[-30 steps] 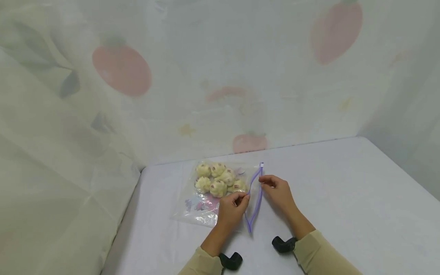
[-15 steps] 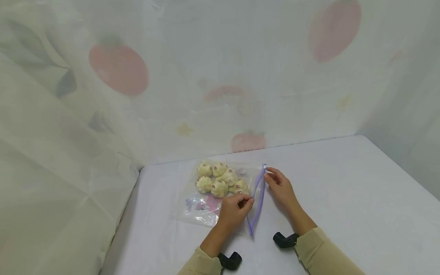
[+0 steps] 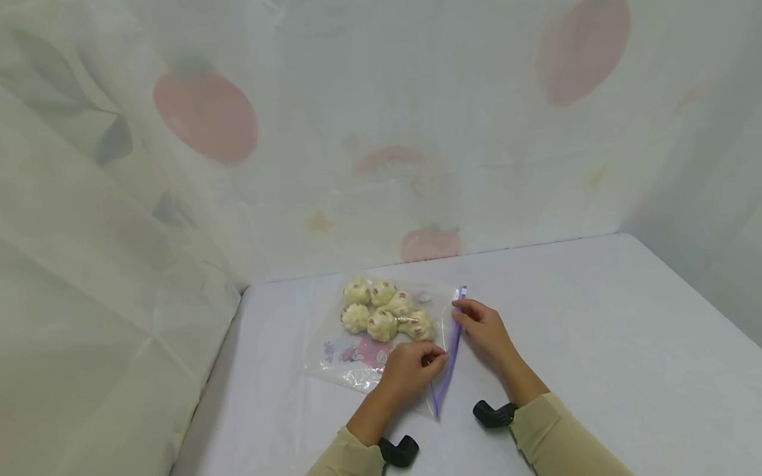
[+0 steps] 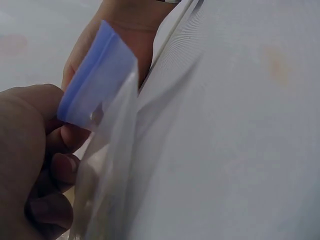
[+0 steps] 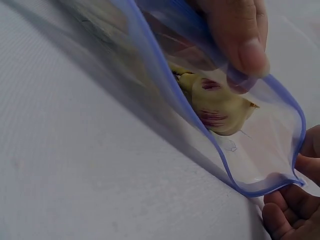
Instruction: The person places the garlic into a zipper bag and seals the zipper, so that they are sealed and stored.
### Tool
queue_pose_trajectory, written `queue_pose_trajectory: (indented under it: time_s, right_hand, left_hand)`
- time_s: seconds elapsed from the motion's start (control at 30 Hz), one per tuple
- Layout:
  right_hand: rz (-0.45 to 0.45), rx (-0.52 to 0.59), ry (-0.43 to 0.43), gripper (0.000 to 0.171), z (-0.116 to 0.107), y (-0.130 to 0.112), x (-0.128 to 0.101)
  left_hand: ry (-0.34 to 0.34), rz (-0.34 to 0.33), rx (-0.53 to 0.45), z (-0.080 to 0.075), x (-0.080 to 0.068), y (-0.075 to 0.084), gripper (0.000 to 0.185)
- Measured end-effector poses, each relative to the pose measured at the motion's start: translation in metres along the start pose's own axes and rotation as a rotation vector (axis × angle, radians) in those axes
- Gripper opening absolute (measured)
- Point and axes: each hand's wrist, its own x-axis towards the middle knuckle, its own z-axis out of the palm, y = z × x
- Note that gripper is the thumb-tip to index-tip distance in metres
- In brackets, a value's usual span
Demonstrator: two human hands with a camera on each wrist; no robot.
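A clear zip bag (image 3: pixel 357 357) with a purple zipper strip (image 3: pixel 450 357) lies on the white table (image 3: pixel 595 330). Inside it are several pale yellow round plush pieces (image 3: pixel 383 311). My left hand (image 3: pixel 437 360) pinches the strip near its middle. My right hand (image 3: pixel 460 311) pinches it near the far end, just below the white slider (image 3: pixel 462 290). In the right wrist view the thumb (image 5: pixel 235 35) presses on the purple rim (image 5: pixel 200 125), which gapes a little over one yellow piece (image 5: pixel 220 107). The left wrist view shows the strip (image 4: pixel 95 85) against my left fingers (image 4: pixel 55 170).
A sheer curtain (image 3: pixel 208 119) printed with pink fruit hangs behind the table and along its left side. The table's left edge (image 3: pixel 208 390) runs close to the bag. Black wrist mounts (image 3: pixel 399 451) (image 3: pixel 493 414) sit on both forearms.
The bag's mouth has narrowed from a wide loop to a nearly straight purple line. My right hand moved up toward the slider end; my left hand slid slightly nearer along the strip.
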Motion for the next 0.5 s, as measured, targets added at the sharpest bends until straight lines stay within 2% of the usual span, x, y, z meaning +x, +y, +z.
queue_pose_trajectory:
  time_s: [0.23, 0.33, 0.5]
  right_hand:
    - [-0.021, -0.031, 0.002, 0.028, 0.0016, -0.0005, -0.0025]
    - [-0.036, -0.064, 0.009, 0.03, 0.0011, -0.0007, -0.003]
    - [-0.058, -0.091, 0.017, 0.032, 0.0004, 0.0005, -0.0031]
  left_hand:
    - [-0.116, -0.032, 0.03, 0.001, -0.0029, -0.0002, 0.01]
    - [-0.148, -0.023, 0.036, 0.0018, -0.0033, 0.0002, 0.01]
    - [-0.189, -0.045, 0.016, 0.0038, -0.0028, 0.0011, 0.014]
